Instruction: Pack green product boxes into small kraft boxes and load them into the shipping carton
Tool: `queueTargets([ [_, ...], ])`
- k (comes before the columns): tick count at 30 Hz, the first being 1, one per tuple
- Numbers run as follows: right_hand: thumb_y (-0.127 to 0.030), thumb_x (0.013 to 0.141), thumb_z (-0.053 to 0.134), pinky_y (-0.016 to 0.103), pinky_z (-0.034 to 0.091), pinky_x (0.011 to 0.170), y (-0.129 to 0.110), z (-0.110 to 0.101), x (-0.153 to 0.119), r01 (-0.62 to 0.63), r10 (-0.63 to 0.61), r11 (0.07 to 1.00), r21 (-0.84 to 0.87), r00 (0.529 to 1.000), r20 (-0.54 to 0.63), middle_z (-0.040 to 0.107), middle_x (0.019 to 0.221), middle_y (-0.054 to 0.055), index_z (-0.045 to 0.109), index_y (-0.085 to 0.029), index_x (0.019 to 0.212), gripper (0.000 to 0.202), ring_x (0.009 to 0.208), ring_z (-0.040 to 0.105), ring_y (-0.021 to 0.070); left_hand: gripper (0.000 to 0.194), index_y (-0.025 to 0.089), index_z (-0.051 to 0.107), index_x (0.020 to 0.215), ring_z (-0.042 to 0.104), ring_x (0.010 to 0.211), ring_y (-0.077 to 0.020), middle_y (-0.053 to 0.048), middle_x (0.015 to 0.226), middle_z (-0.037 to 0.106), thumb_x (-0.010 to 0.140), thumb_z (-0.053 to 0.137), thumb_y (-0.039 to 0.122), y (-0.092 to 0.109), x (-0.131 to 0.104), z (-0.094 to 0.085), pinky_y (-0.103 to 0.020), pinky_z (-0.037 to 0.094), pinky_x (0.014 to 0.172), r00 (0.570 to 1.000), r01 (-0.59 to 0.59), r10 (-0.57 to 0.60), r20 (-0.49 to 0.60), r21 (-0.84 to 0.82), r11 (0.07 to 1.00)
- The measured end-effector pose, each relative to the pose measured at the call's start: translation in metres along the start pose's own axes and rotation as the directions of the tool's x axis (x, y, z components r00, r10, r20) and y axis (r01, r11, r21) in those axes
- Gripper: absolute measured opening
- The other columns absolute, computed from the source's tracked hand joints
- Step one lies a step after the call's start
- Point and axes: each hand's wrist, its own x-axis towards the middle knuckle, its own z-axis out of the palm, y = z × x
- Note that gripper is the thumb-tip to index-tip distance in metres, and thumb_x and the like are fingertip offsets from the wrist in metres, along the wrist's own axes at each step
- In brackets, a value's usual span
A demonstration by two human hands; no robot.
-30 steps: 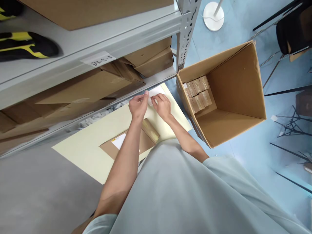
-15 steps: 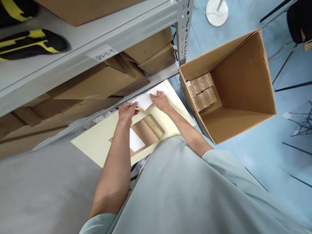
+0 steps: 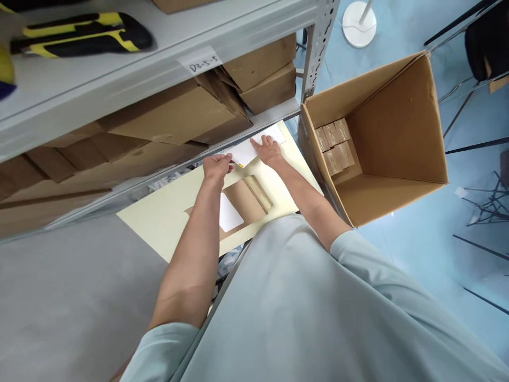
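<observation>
A pale yellow board lies in front of me below the shelf. On its far edge is white paper with a small yellow mark at its near corner. My left hand pinches the left end of this paper between thumb and fingers. My right hand rests on the paper farther right, index finger stretched out and the other fingers loosely bent. Nearer to me on the board lies a flat piece of brown cardboard, with a white sheet on its left part, beside my left forearm.
A tall open carton stands at the right with several small taped boxes inside. The metal shelf holds brown boxes and a black and yellow cutter. A white round base and chair legs are on the floor.
My view has shifted, so the shelf and board appear displaced. The paper's fold or gap between my hands looks slightly changed; both hands remain on it.
</observation>
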Motion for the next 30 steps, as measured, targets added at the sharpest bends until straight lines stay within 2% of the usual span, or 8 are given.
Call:
queueTargets([
  [6,-0.002,0.107,0.057,0.054,0.037,0.132,-0.004,-0.020,-0.010,-0.054,0.053,0.996,0.067,0.999,0.009,0.049,0.174,0.025,0.052,-0.017,0.173,0.068,0.168,0.042,0.0353,0.040,0.020,0.069,0.092,0.068,0.070,-0.0188,-0.005,0.077,0.072,0.094,0.082,0.057,0.004,-0.033,-0.035,-0.033,0.059,0.071,0.992,-0.126,0.125,-0.031,-0.057,0.990],
  [10,-0.025,0.119,0.047,0.055,0.039,0.132,-0.011,-0.046,-0.032,-0.080,0.079,0.972,0.223,0.997,0.013,0.061,0.164,0.027,0.056,-0.010,0.169,0.052,0.158,0.056,0.0358,0.042,0.020,0.071,0.087,0.074,0.078,-0.0191,-0.005,0.081,0.075,0.088,0.083,0.061,-0.016,-0.083,-0.087,-0.033,0.065,0.082,0.973,-0.209,0.224,0.061,-0.186,0.960],
  [13,-0.049,0.123,0.038,0.045,0.053,0.122,-0.027,-0.054,-0.073,0.120,-0.090,0.897,0.425,0.992,-0.089,0.075,0.148,0.018,0.058,-0.015,0.167,0.059,0.140,0.070,0.0289,0.045,0.021,0.078,0.088,0.078,0.087,-0.0244,-0.007,0.088,0.081,0.079,0.088,0.063,-0.045,-0.117,-0.127,-0.037,0.066,0.088,0.961,-0.207,0.239,0.136,-0.210,0.956],
  [17,-0.066,0.103,0.075,0.041,0.058,0.114,-0.066,-0.040,-0.154,0.403,-0.357,0.671,0.622,0.911,-0.204,0.079,0.138,0.011,0.068,-0.024,0.156,0.068,0.129,0.073,0.0269,0.051,0.021,0.087,0.093,0.077,0.091,-0.0284,-0.009,0.094,0.085,0.074,0.089,0.069,-0.079,-0.144,-0.168,-0.037,0.064,0.086,0.925,-0.236,0.267,0.269,-0.142,0.961],
  [21,-0.045,0.092,0.093,0.043,0.060,0.106,-0.109,-0.013,-0.219,0.418,-0.449,0.800,0.430,0.893,-0.033,0.077,0.111,0.008,0.084,-0.024,0.118,0.035,0.114,0.072,0.0280,0.054,0.021,0.089,0.091,0.075,0.092,-0.0267,-0.009,0.097,0.085,0.079,0.085,0.074,-0.087,-0.155,-0.197,-0.034,0.062,0.086,0.849,-0.316,0.342,0.402,-0.132,0.940],
  [25,-0.043,0.098,0.088,0.039,0.058,0.102,-0.142,0.002,-0.246,0.434,-0.432,0.841,0.323,0.898,-0.082,0.073,0.117,0.009,0.081,-0.023,0.107,0.023,0.114,0.069,0.0260,0.048,0.024,0.090,0.086,0.075,0.088,-0.0239,-0.007,0.097,0.085,0.079,0.087,0.071,-0.082,-0.162,-0.217,-0.032,0.062,0.085,0.767,-0.390,0.424,0.482,-0.175,0.904],
  [27,-0.056,0.104,0.078,0.033,0.056,0.087,-0.154,0.002,-0.253,0.411,-0.430,0.816,0.406,0.901,-0.046,0.070,0.095,0.003,0.075,-0.023,0.094,0.035,0.091,0.067,0.0198,0.047,0.024,0.090,0.086,0.076,0.089,-0.0250,-0.007,0.095,0.085,0.077,0.090,0.070,-0.078,-0.167,-0.225,-0.033,0.063,0.085,0.779,-0.401,0.457,0.430,-0.218,0.890],
  [30,-0.077,0.100,0.071,0.028,0.048,0.067,-0.172,-0.003,-0.259,0.312,-0.345,0.779,0.544,0.937,-0.044,0.051,0.066,-0.005,0.061,-0.024,0.074,0.061,0.065,0.055,0.0141,0.055,0.021,0.091,0.097,0.079,0.100,-0.0295,-0.010,0.102,0.086,0.080,0.088,0.074,-0.078,-0.175,-0.233,-0.038,0.066,0.091,0.874,-0.367,0.450,0.182,-0.358,0.858],
])
